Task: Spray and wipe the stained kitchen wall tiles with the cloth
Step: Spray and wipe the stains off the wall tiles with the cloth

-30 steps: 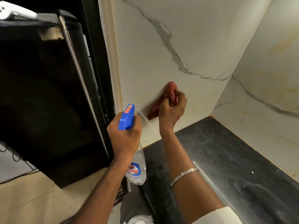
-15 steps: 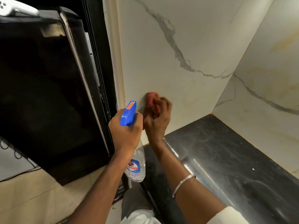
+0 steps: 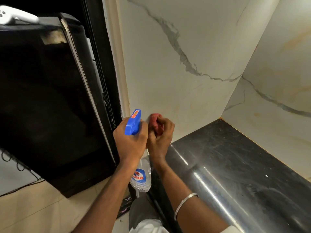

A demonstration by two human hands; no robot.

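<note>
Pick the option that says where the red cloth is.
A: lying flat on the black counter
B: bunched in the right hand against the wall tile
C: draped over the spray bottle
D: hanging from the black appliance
B: the right hand holds the bunched red cloth against the wall tile, low near its left edge, while the left hand grips the spray bottle.

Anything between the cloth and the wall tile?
Nothing visible. The right hand grips the red cloth, apparently against the wall tile low by its left edge. The left hand, holding the spray bottle, sits beside it, not between.
</note>
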